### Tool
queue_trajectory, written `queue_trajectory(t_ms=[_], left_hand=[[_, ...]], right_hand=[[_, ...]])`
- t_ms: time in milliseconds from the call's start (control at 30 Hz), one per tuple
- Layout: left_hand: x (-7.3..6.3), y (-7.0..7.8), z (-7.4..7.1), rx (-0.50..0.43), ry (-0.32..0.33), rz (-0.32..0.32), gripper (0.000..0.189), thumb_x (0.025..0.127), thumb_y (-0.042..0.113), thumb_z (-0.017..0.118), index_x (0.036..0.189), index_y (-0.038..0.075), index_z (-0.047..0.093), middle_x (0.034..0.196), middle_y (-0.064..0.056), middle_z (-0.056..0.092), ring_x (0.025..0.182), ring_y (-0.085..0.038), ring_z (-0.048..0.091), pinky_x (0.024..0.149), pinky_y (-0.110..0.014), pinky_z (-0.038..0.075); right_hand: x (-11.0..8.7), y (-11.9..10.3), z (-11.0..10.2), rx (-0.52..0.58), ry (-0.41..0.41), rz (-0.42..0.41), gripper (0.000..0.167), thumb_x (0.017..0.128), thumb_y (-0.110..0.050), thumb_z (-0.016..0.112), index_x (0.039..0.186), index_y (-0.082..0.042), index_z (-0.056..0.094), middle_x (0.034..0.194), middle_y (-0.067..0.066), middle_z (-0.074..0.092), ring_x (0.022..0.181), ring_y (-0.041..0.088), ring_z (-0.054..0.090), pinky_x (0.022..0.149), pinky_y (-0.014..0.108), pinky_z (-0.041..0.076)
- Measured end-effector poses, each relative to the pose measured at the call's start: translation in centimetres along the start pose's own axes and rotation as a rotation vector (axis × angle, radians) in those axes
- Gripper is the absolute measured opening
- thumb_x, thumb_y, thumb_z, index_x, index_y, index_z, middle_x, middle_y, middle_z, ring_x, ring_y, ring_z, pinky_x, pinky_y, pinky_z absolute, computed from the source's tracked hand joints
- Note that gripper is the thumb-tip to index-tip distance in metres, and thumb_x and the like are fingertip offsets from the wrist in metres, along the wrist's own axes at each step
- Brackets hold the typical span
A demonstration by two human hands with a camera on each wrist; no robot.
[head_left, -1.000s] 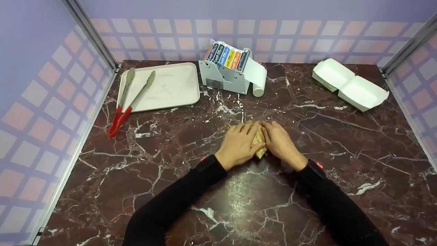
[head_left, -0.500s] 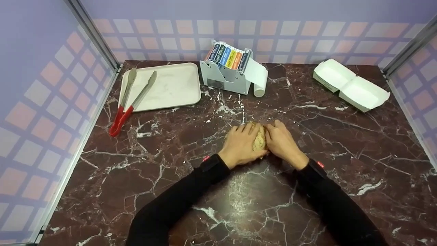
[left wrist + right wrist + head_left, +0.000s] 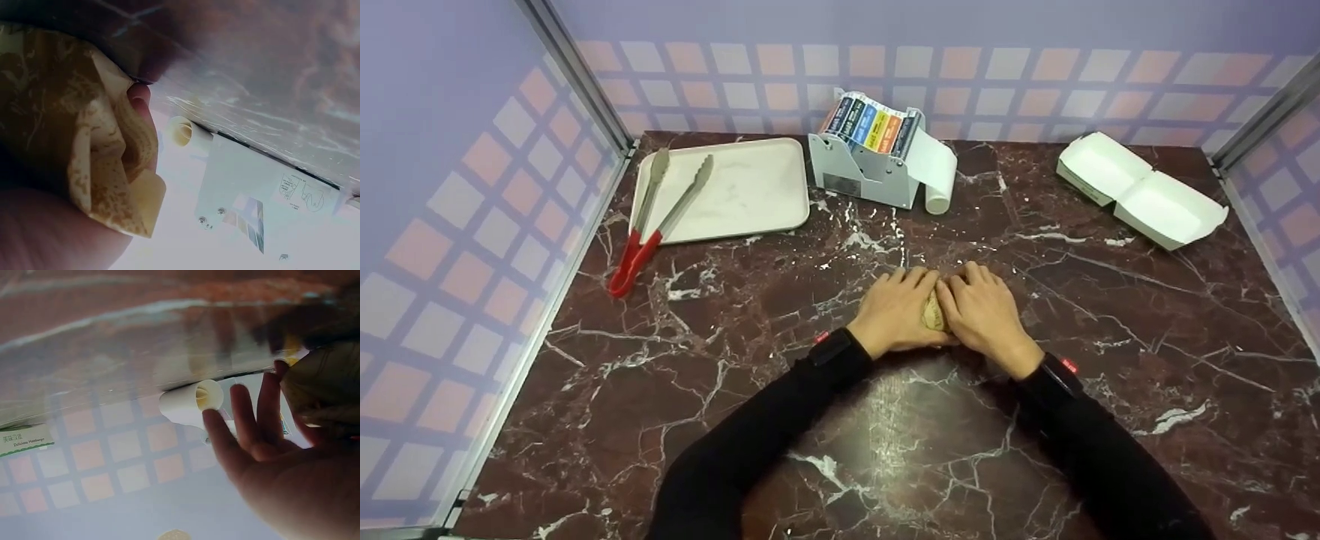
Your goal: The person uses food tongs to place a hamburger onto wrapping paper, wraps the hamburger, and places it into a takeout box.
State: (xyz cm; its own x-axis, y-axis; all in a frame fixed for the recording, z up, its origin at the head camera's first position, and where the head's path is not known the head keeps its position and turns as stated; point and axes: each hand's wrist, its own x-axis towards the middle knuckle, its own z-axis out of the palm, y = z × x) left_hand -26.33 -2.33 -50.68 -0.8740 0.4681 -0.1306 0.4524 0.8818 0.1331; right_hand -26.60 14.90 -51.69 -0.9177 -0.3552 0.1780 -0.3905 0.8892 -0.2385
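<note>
Tan wrapper with brown print

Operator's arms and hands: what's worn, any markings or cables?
Left sleeve and right sleeve are long and black. Each wrist has what looks like a black band with a small red tag, print unreadable. Left hand and right hand: no gloves. No cables visible.

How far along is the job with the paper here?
Apparently done: the patterned paper bundle is largely folded up. In hand: the left hand and right hand hold it. Remaining: probably tucking the protruding flap in the left wrist view; perhaps boxing, since the white box stands open.
</note>
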Motion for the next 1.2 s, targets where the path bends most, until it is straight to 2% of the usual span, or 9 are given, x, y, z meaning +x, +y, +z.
queue_trajectory(t_ms=[133, 233, 400, 500, 567, 700, 833, 1033, 1200], left_hand=[[0.1, 0.0, 0.2, -0.009, 0.008, -0.007, 0.116, 0.082, 0.087, 0.055, 0.164, 0.011, 0.027, 0.168, -0.015, 0.033, 0.153, -0.035, 0.035, 0.128, -0.050, 0.027], [0.2, 0.0, 0.4, 0.008, 0.047, 0.001, 0.111, 0.083, 0.083, 0.058, 0.159, 0.007, 0.035, 0.162, -0.015, 0.042, 0.151, -0.032, 0.039, 0.128, -0.047, 0.029], [0.3, 0.1, 0.9, 0.085, 0.173, 0.030, 0.071, 0.098, 0.052, 0.052, 0.148, 0.002, 0.046, 0.140, -0.012, 0.058, 0.134, -0.026, 0.053, 0.119, -0.040, 0.042], [0.4, 0.2, 1.1, 0.102, 0.216, 0.026, 0.061, 0.098, 0.039, 0.049, 0.146, 0.001, 0.048, 0.134, -0.012, 0.059, 0.128, -0.026, 0.056, 0.112, -0.039, 0.047], [0.4, 0.1, 1.2, 0.098, 0.218, 0.013, 0.067, 0.094, 0.043, 0.053, 0.145, 0.000, 0.047, 0.135, -0.014, 0.058, 0.129, -0.027, 0.055, 0.111, -0.039, 0.048], [0.4, -0.2, 1.1, 0.080, 0.176, 0.012, 0.088, 0.088, 0.058, 0.060, 0.150, -0.002, 0.042, 0.141, -0.016, 0.056, 0.134, -0.028, 0.052, 0.115, -0.040, 0.045], [0.1, -1.1, 0.7, -0.012, 0.083, 0.057, 0.111, 0.084, 0.074, 0.061, 0.158, -0.003, 0.032, 0.155, -0.020, 0.046, 0.146, -0.033, 0.043, 0.124, -0.043, 0.035], [-0.8, -3.6, -0.8, -0.279, -0.148, 0.145, 0.129, 0.076, 0.071, 0.078, 0.165, 0.004, 0.012, 0.172, -0.017, 0.019, 0.160, -0.033, 0.018, 0.132, -0.045, 0.008], [-1.0, -4.1, -1.3, -0.305, -0.157, 0.169, 0.136, 0.066, 0.066, 0.089, 0.164, 0.005, 0.016, 0.166, -0.015, 0.031, 0.153, -0.030, 0.031, 0.131, -0.044, 0.021]], right_hand=[[-0.1, -0.2, 0.3, -0.013, 0.015, 0.007, 0.053, 0.111, -0.037, 0.036, 0.126, 0.003, 0.067, 0.118, 0.023, 0.060, 0.112, 0.041, 0.058, 0.094, 0.059, 0.053], [-0.4, -0.7, 0.7, -0.071, 0.117, -0.053, 0.050, 0.110, -0.032, 0.038, 0.135, 0.003, 0.063, 0.123, 0.025, 0.061, 0.119, 0.042, 0.058, 0.107, 0.058, 0.048], [-1.3, -2.1, 1.0, -0.107, 0.277, -0.233, 0.046, 0.106, -0.018, 0.044, 0.139, 0.011, 0.056, 0.128, 0.030, 0.064, 0.124, 0.044, 0.060, 0.118, 0.058, 0.040], [-1.6, -2.5, 1.1, -0.036, 0.225, -0.248, 0.047, 0.106, -0.016, 0.044, 0.141, 0.014, 0.053, 0.129, 0.031, 0.063, 0.122, 0.043, 0.061, 0.115, 0.056, 0.044], [-1.4, -2.4, 1.1, 0.015, 0.149, -0.215, 0.050, 0.107, -0.018, 0.042, 0.145, 0.013, 0.049, 0.133, 0.030, 0.061, 0.125, 0.043, 0.059, 0.117, 0.055, 0.042], [-1.1, -1.6, 0.7, 0.111, -0.040, -0.162, 0.058, 0.109, -0.027, 0.037, 0.155, 0.008, 0.037, 0.142, 0.029, 0.054, 0.136, 0.043, 0.050, 0.126, 0.058, 0.028], [-1.1, -1.2, 0.5, 0.154, -0.157, -0.154, 0.070, 0.108, -0.040, 0.040, 0.160, 0.005, 0.027, 0.153, 0.030, 0.045, 0.146, 0.043, 0.041, 0.128, 0.061, 0.018], [-1.0, -1.5, 0.6, 0.189, -0.231, -0.146, 0.083, 0.106, -0.054, 0.042, 0.162, 0.004, 0.020, 0.163, 0.028, 0.033, 0.153, 0.042, 0.032, 0.129, 0.062, 0.013], [-1.1, -1.5, 0.6, 0.138, -0.181, -0.182, 0.084, 0.104, -0.056, 0.045, 0.160, 0.005, 0.028, 0.164, 0.027, 0.033, 0.155, 0.040, 0.028, 0.128, 0.064, 0.009]])
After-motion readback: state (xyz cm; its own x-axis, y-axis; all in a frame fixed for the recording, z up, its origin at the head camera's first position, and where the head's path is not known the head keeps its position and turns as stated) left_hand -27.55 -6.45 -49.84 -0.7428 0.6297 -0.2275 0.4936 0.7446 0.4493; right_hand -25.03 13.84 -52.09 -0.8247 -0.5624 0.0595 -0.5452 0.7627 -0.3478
